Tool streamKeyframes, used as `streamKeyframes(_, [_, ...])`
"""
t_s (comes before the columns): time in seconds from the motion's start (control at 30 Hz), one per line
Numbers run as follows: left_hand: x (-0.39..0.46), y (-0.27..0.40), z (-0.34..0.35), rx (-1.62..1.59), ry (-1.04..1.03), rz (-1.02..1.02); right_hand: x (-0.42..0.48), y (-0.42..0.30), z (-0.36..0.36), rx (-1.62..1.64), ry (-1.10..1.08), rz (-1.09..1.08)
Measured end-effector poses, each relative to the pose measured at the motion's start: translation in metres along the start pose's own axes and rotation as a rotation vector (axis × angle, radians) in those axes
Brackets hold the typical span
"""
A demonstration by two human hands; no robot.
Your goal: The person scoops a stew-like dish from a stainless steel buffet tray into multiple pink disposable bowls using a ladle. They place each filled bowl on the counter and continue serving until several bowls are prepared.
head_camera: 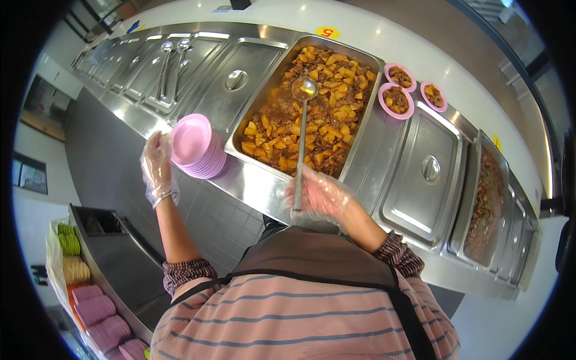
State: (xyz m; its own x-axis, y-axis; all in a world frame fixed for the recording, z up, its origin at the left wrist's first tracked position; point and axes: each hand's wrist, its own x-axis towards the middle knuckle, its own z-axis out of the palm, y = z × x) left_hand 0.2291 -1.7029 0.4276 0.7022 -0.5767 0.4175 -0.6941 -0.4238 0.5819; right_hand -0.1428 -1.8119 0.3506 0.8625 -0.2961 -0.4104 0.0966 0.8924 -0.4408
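My left hand (157, 164), in a clear plastic glove, is at the left rim of a stack of pink plates (192, 140); its fingertips are partly hidden, so a grip on the top plate cannot be told. In my gloved right hand (317, 193), the handle of a steel ladle (302, 135) lies against the palm, with the fingers partly hidden. The ladle's bowl rests over a deep steel pan of potato and meat stew (333, 130). Beyond the pan's right edge, several small pink dishes of stew (396, 101) stand on the counter.
Lidded steel pans (236, 81) line the counter to the left, with two ladles (164, 67) lying on one lid. Another lidded pan (429, 168) is at right, beside an open pan of chopped food (486, 202). Stacked pink dishes (108, 333) fill a cart at lower left.
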Motion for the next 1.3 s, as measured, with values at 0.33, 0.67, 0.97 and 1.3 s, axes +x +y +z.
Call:
streamKeyframes(0.33, [0.034, -0.062, 0.016, 0.013, -0.496, -0.036, -0.016, -0.027, 0.052, -1.265, 1.191, -0.274])
streamKeyframes(0.67, [0.056, -0.069, 0.024, 0.033, -0.397, 0.071, 0.018, 0.014, 0.067, -1.548, 1.370, 0.016])
streamKeyframes(0.97, [0.072, -0.080, 0.029, -0.073, -0.489, -0.072, 0.003, 0.000, 0.058, -1.736, 1.440, -0.015])
streamKeyframes(1.3, [0.068, -0.071, 0.013, -0.617, -0.440, -0.284, -0.025, -0.011, 0.099, -1.584, 1.435, -0.066])
